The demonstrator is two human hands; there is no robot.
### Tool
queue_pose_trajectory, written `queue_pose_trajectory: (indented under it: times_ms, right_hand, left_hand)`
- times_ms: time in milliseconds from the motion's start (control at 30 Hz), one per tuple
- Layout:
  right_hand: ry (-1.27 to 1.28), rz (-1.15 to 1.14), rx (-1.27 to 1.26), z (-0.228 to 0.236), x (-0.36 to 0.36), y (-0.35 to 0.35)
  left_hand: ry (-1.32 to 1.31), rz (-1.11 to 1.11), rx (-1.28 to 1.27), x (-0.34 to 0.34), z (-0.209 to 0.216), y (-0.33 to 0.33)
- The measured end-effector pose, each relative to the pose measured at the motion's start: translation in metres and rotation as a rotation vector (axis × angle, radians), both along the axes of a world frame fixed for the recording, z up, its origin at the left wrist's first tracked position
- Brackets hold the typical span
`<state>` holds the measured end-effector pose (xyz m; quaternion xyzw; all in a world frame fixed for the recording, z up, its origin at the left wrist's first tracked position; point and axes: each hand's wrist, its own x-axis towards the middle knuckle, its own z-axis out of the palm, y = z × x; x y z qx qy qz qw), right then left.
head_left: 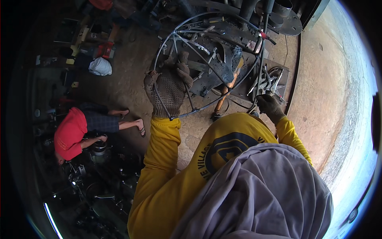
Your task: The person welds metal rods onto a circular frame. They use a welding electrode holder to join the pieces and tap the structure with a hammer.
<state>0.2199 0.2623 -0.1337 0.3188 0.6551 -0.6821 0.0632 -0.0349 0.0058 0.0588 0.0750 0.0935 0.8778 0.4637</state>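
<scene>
A round frame [210, 63] of thin metal rods, with spokes meeting at a joint on its far left, is tilted up over a cluttered work surface. My left hand [169, 89], in a knitted brown glove, is closed around rods at its left side. My gloved right hand [270, 108] is right of the frame, fingers curled together. A dark cable [259, 75] runs down to its fingertips; whether they grip it or something else is hidden. Beneath the frame, dark metal pieces and tools lie on the work surface [225, 71], beside an orange-brown handle [223, 97].
Silver locking pliers or clamps [270, 84] lie beyond my right hand. A round metal plate [292, 26] stands at the far right. To the left, a person in a red shirt [71, 129] bends over dark machine parts [99, 191]. A white bag [100, 67] is farther back.
</scene>
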Motion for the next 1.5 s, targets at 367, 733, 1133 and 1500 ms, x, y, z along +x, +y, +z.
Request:
queue_pose_trajectory:
  times_ms: [367,733,1133,1500]
  right_hand:
    - [-0.036,-0.018,0.009,-0.017,0.004,0.003]
    - [-0.077,-0.059,-0.026,-0.033,0.009,-0.012]
    - [-0.185,-0.003,0.0,-0.054,0.031,-0.013]
    - [0.175,0.016,0.563,0.009,-0.092,0.04]
  left_hand:
    - [-0.087,-0.024,-0.066,0.001,-0.013,-0.01]
    - [0.232,0.167,-0.163,-0.001,-0.013,-0.018]
    - [0.725,0.339,-0.331,0.013,-0.051,0.0]
    - [0.695,0.437,-0.235,0.005,-0.031,-0.043]
